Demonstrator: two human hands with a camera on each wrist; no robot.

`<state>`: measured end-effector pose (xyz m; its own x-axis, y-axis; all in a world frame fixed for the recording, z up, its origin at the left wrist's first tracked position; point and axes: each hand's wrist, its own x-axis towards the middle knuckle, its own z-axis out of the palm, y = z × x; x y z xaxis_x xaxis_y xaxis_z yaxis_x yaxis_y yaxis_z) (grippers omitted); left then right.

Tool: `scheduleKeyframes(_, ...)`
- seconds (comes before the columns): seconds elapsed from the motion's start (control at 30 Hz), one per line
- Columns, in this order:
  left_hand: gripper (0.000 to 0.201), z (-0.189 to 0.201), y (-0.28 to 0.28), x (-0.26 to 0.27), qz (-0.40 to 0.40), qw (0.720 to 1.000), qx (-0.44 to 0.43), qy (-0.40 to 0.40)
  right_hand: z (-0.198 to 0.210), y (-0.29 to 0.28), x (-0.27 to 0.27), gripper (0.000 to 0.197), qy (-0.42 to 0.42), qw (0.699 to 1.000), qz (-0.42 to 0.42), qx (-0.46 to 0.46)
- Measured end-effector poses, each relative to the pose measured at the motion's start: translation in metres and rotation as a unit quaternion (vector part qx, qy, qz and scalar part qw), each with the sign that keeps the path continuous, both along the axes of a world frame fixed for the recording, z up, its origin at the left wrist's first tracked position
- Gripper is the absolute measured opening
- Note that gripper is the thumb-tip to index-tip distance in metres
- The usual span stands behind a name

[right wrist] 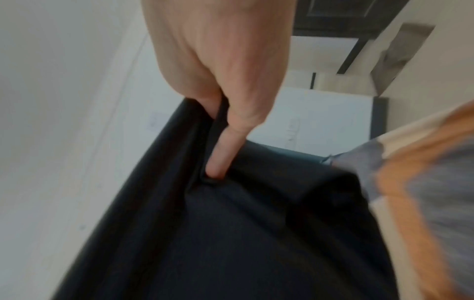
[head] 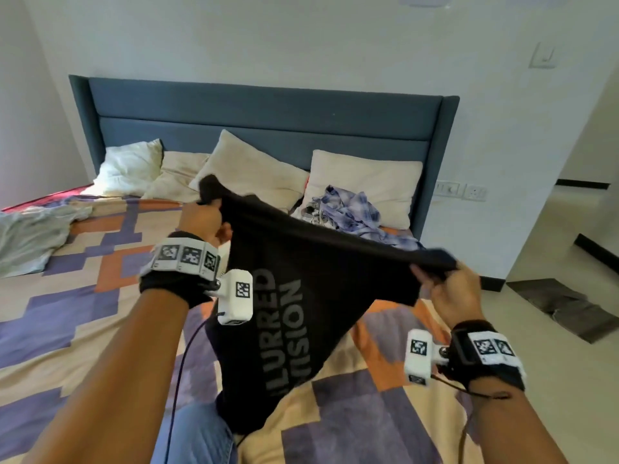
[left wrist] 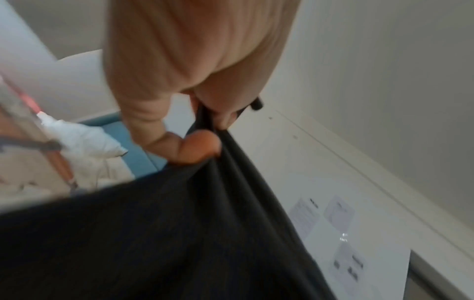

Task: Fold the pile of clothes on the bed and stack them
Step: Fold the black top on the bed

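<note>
**Early days: one tee in the air, nothing stacked yet**

Holding a black T-shirt [head: 284,296] up off the bed [head: 83,313], stretched out between both hands. Left hand [head: 201,217] clamped on the far-left end of the top edge, thumb and fingers pinching bunched cloth, clear enough from the left wrist view too [left wrist: 179,113]. Right hand [head: 452,293] gripping the near-right end of that same edge, fingers curled into the fabric [right wrist: 218,81]. Rest of the shirt hanging down toward the near side, grey lettering facing up, bottom end dangling close to a denim-clad knee [head: 197,433].

Progress-wise: looks like barely started. No folded stack anywhere in view. Still a crumpled heap of blue plaid clothes [head: 348,212] sitting far right by the pillows [head: 254,169], plus a pale rumpled cloth [head: 30,232] at the left edge of the bed, hard to say whether that belongs to the job or is just bedding.

Left to do, by the look of it: lay this tee flat, fold it, put it down as the base of the stack, then work through the plaid heap.
</note>
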<state>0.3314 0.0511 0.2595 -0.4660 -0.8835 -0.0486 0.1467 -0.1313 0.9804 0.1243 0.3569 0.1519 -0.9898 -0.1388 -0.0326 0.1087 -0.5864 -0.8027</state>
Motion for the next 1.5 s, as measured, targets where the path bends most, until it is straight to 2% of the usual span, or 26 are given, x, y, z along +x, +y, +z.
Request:
scheduleKeyframes(0.03, 0.014, 0.004, 0.001, 0.000, 0.002, 0.998, 0.003, 0.059, 0.015, 0.003, 0.004, 0.031, 0.059, 0.998, -0.038, 0.001)
scheduleKeyframes(0.07, 0.014, 0.007, 0.005, -0.001, 0.002, 0.994, -0.016, 0.112, 0.022, 0.008, 0.005, 0.033, 0.129, 0.987, -0.077, 0.056)
scheduleKeyframes(0.1, 0.013, 0.006, 0.006, -0.003, 0.008, 0.987, -0.033, 0.155, 0.020, 0.011, 0.002, 0.037, 0.200, 0.960, -0.113, 0.162)
scheduleKeyframes(0.13, 0.014, 0.002, 0.005, -0.006, 0.011, 0.980, -0.027, 0.195, 0.016, 0.015, 0.002, 0.042, 0.240, 0.916, -0.132, 0.293)
scheduleKeyframes(0.17, 0.019, -0.005, 0.004, -0.009, 0.009, 0.974, -0.010, 0.228, 0.006, 0.017, -0.001, 0.044, 0.241, 0.873, -0.147, 0.397)
scheduleKeyframes(0.23, 0.033, -0.028, -0.003, -0.009, 0.002, 0.973, 0.008, 0.231, -0.026, 0.024, -0.007, 0.035, 0.198, 0.865, -0.111, 0.446)
scheduleKeyframes(0.3, 0.035, -0.053, -0.007, -0.005, -0.012, 0.979, 0.042, 0.200, -0.046, 0.032, 0.001, 0.022, 0.172, 0.900, -0.049, 0.397)
scheduleKeyframes(0.33, 0.034, -0.063, -0.006, -0.003, -0.023, 0.981, 0.058, 0.181, -0.052, 0.034, 0.006, 0.019, 0.123, 0.933, -0.022, 0.337)
scheduleKeyframes(0.4, 0.036, -0.079, -0.016, 0.000, -0.045, 0.988, 0.056, 0.136, -0.052, 0.038, 0.011, 0.017, 0.054, 0.961, 0.008, 0.271)
scheduleKeyframes(0.5, 0.056, -0.083, -0.037, 0.000, -0.048, 0.986, 0.077, 0.141, -0.027, 0.033, 0.009, 0.018, 0.059, 0.958, 0.018, 0.279)
scheduleKeyframes(0.57, 0.060, -0.082, -0.054, -0.010, -0.002, 0.992, 0.078, 0.095, -0.020, 0.026, -0.005, 0.019, 0.092, 0.947, 0.018, 0.308)
scheduleKeyframes(0.63, 0.059, -0.089, -0.068, -0.025, -0.004, 0.997, 0.061, -0.040, -0.031, 0.018, -0.026, 0.021, 0.129, 0.894, -0.018, 0.428)
scheduleKeyframes(0.73, 0.059, -0.119, -0.077, -0.042, -0.031, 0.978, 0.042, -0.200, -0.054, 0.006, -0.046, 0.037, 0.086, 0.720, -0.011, 0.688)
scheduleKeyframes(0.77, 0.064, -0.127, -0.077, -0.045, -0.056, 0.968, 0.025, -0.244, -0.060, 0.002, -0.053, 0.040, 0.060, 0.693, 0.006, 0.718)
scheduleKeyframes(0.8, 0.075, -0.129, -0.068, -0.049, -0.094, 0.951, -0.041, -0.291, -0.062, -0.003, -0.057, 0.040, 0.036, 0.697, 0.033, 0.716)
scheduleKeyframes(0.83, 0.082, -0.125, -0.070, -0.057, -0.128, 0.941, -0.090, -0.301, -0.062, -0.009, -0.063, 0.040, 0.007, 0.740, 0.052, 0.671)
scheduleKeyframes(0.87, 0.077, -0.119, -0.071, -0.070, -0.115, 0.961, -0.025, -0.248, -0.058, -0.015, -0.068, 0.040, -0.042, 0.810, 0.065, 0.581)
scheduleKeyframes(0.9, 0.063, -0.112, -0.079, -0.087, -0.110, 0.976, -0.012, -0.190, -0.052, -0.022, -0.081, 0.038, -0.085, 0.871, 0.072, 0.479)
scheduleKeyframes(0.93, 0.049, -0.106, -0.083, -0.099, -0.102, 0.988, 0.019, -0.119, -0.042, -0.027, -0.090, 0.035, -0.113, 0.913, 0.067, 0.385)
scheduleKeyframes(1.03, 0.026, -0.054, -0.079, -0.138, -0.035, 0.989, 0.062, 0.133, 0.014, -0.046, -0.121, 0.016, -0.059, 0.976, -0.036, 0.208)
scheduleKeyframes(1.1, 0.024, -0.011, -0.083, -0.151, -0.006, 0.967, 0.049, 0.252, 0.055, -0.051, -0.133, 0.020, 0.012, 0.985, -0.089, 0.147)
scheduleKeyframes(1.17, 0.023, 0.029, -0.095, -0.158, -0.018, 0.925, 0.063, 0.375, 0.086, -0.051, -0.136, 0.024, 0.080, 0.982, -0.114, 0.127)
scheduleKeyframes(1.23, 0.031, 0.050, -0.109, -0.155, -0.056, 0.904, 0.039, 0.422, 0.100, -0.049, -0.136, 0.023, 0.140, 0.967, -0.144, 0.160)
scheduleKeyframes(1.3, 0.048, 0.054, -0.115, -0.150, -0.065, 0.908, 0.011, 0.414, 0.097, -0.049, -0.133, 0.025, 0.165, 0.946, -0.179, 0.217)
scheduleKeyframes(1.37, 0.052, 0.041, -0.108, -0.138, -0.092, 0.913, -0.004, 0.397, 0.076, -0.046, -0.127, 0.026, 0.158, 0.924, -0.208, 0.281)
scheduleKeyframes(1.5, 0.049, -0.025, -0.111, -0.093, -0.089, 0.947, -0.048, 0.304, 0.019, -0.027, -0.099, 0.028, 0.169, 0.850, -0.211, 0.452)
